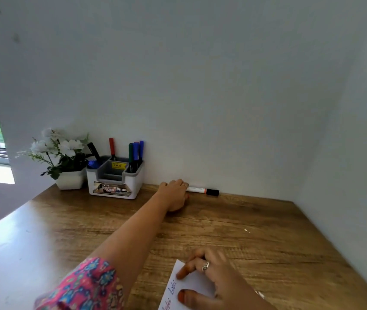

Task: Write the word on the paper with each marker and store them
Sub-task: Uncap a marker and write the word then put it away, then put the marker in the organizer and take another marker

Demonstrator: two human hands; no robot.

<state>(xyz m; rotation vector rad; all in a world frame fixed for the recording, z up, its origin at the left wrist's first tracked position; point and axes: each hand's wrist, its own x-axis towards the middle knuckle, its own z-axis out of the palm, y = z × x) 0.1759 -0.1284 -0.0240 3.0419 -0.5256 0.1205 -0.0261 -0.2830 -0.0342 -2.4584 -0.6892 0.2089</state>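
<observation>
Head view, looking down and forward across a wooden bench (256, 220) set into a corner of pale walls.

The left hand (174, 194) is stretched far forward to the back edge of the bench, where it meets the wall. Its fingers are curled over the near end of a white marker (197, 189) with an orange band and a black cap (the cap points right). The marker lies flat along the foot of the wall; whether the fingers actually close round it or only rest on it cannot be told from this angle. The forearm runs back to a pink and blue patterned sleeve (88, 287) at the bottom left.

The right hand (213, 280) is close to the camera at the bottom edge. Its fingers are fairly straight and press flat on a white paper (178, 291), thumb and forefinger touching the sheet. A ring (205, 266) sits on one finger. Handwriting in blue and red ink shows on the paper, too blurred to read.

Left of the reaching hand, near the wall, stands a white and grey organiser (115, 179) with several compartments. Stored upright in it are a black marker (94, 151) at the left, a red marker (112, 147) at the back, and a green marker (130, 153) beside two blue markers (138, 151) at the right.

Just left of the organiser, a white pot of white flowers (59, 151).
</observation>
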